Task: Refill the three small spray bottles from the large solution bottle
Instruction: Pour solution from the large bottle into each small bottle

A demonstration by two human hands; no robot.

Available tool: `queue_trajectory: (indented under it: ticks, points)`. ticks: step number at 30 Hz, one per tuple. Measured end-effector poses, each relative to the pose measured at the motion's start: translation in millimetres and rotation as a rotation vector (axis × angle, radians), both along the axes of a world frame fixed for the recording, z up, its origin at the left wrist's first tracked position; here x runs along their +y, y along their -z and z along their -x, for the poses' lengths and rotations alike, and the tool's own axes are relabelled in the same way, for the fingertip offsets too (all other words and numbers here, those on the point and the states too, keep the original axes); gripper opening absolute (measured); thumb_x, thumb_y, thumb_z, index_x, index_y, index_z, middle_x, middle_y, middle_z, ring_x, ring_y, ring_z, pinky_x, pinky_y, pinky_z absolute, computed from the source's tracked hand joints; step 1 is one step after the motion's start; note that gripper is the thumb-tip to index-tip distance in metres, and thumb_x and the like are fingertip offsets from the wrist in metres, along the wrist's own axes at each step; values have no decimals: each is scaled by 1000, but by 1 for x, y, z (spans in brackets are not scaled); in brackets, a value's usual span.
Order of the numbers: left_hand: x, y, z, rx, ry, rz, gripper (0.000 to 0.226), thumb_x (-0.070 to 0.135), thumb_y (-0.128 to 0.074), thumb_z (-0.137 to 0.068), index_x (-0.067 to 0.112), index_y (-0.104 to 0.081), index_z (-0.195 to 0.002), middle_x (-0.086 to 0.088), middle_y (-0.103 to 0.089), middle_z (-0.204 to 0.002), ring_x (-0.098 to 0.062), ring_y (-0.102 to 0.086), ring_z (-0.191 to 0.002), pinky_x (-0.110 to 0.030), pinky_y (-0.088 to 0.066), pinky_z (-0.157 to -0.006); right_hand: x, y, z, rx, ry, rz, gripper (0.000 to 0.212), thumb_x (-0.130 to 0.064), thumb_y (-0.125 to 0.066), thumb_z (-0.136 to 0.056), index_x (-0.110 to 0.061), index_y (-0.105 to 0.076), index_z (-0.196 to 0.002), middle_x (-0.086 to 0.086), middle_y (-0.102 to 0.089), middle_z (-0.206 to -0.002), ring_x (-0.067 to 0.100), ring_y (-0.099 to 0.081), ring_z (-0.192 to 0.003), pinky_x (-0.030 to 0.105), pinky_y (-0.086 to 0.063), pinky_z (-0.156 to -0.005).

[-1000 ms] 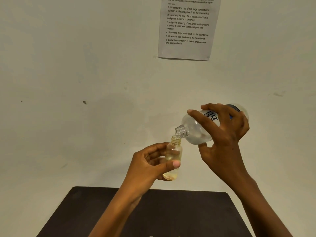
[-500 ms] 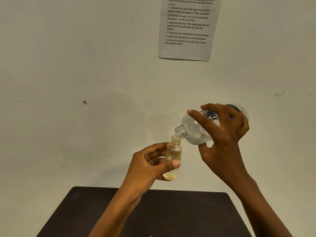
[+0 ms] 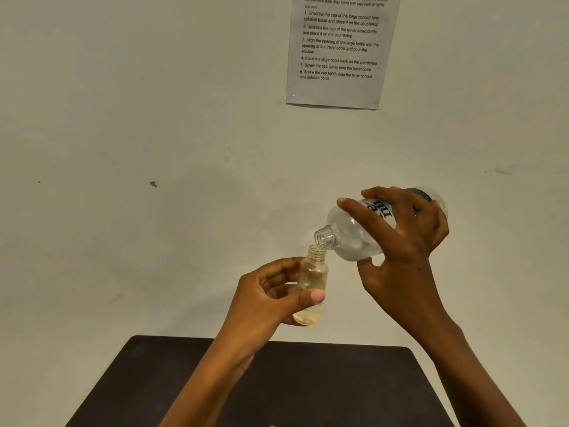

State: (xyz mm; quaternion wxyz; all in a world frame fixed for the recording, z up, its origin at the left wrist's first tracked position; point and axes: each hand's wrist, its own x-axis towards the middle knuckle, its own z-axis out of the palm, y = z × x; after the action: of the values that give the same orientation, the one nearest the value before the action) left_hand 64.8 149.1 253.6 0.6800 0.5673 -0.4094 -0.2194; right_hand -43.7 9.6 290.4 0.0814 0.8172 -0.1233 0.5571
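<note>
The left hand (image 3: 264, 303) grips the small spray bottle (image 3: 312, 274) upright in the air, thumb across the front of its body and curled fingers behind it. The bottle's cap is off and its threaded neck is open. The right hand (image 3: 400, 254) grips the large solution bottle (image 3: 348, 238) from above and behind, fingers wrapped over the label and thumb under the body. This bottle is tilted steeply, base up to the right and uncapped mouth down to the left. Its mouth sits directly over the small bottle's opening and just touches its rim. Both bottles are held above and beyond the far edge of a dark table (image 3: 277, 389) with a matte top and rounded corners; neither bottle rests on it. Behind stands a plain off-white wall (image 3: 154, 118) carrying a few faint scuffs and one small dark mark (image 3: 153, 184). A printed instruction sheet (image 3: 338, 50) hangs on the wall above the hands. The small bottle is clear, cylindrical plastic with a yellowish tint and holds pale liquid. The large bottle is clear with rounded shoulders, a ribbed threaded neck and a white label with dark lettering.
</note>
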Motion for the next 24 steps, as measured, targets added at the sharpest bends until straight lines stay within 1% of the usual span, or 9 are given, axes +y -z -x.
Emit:
queue_trajectory:
  ticks: [4,7,11,14,15,17,20,24]
  points:
    - [-1,1,-1,3,-6,-1,39,19,-76,-62,33,-64,-97,9,-71,-97,-7,-69,-87,-25,-57,-59,0,0,0,-9,-1,0,70,-7,-66,-63,-33,-45,-125,7,-45,-127,28,-27,-124,25,-4,-108]
    - [-1,1,-1,1,-10,-1,39,19,-76,-63,34,-64,-96,11,-71,-95,-5,-68,-87,-25,-57,-59,-1,1,-1,-14,-3,-1,70,-9,-66,-63,-34,-44,-125,5,-42,-127,28,-27,-124,24,-3,-109]
    - [-1,1,-1,3,-5,2,39,20,-76,-61,33,-64,-96,10,-71,-94,-6,-69,-85,-24,-56,-58,0,1,-1,-12,-18,-8,71,-9,-66,-64,-34,-42,-126,2,-38,-128,28,-25,-125,32,-10,-107]
    - [-1,1,-1,7,-7,3,38,19,-76,-61,35,-64,-94,13,-72,-90,-4,-69,-84,-22,-55,-57,0,2,-1,-9,-15,-9,71,-9,-66,-64,-35,-41,-126,1,-37,-128,27,-24,-125,28,-7,-109]
    - [-1,2,-1,7,-9,1,38,19,-76,-61,35,-64,-94,13,-72,-90,-4,-69,-84,-22,-56,-57,0,2,-1,-8,-13,-8,71,-9,-66,-64,-35,-41,-126,1,-37,-128,27,-24,-125,29,-7,-108]
    - [-1,2,-1,4,-10,-4,39,18,-76,-63,33,-64,-96,11,-71,-94,-5,-69,-86,-24,-57,-59,0,1,-1,-7,-6,-3,71,-9,-65,-64,-35,-41,-125,1,-37,-128,27,-25,-125,29,-7,-108]
    - [0,2,-1,-1,-10,-9,40,17,-76,-64,31,-64,-100,7,-71,-99,-8,-69,-88,-26,-58,-60,1,0,-1,-3,2,2,71,-9,-66,-63,-35,-42,-125,0,-37,-127,26,-25,-125,23,-2,-109]
    - [0,2,-1,-1,0,-9,47,23,-76,-59,28,-65,-104,5,-71,-101,-12,-68,-92,-30,-59,-64,1,0,0,-2,19,12,71,-7,-65,-63,-35,-43,-125,1,-39,-127,27,-26,-124,23,0,-108]
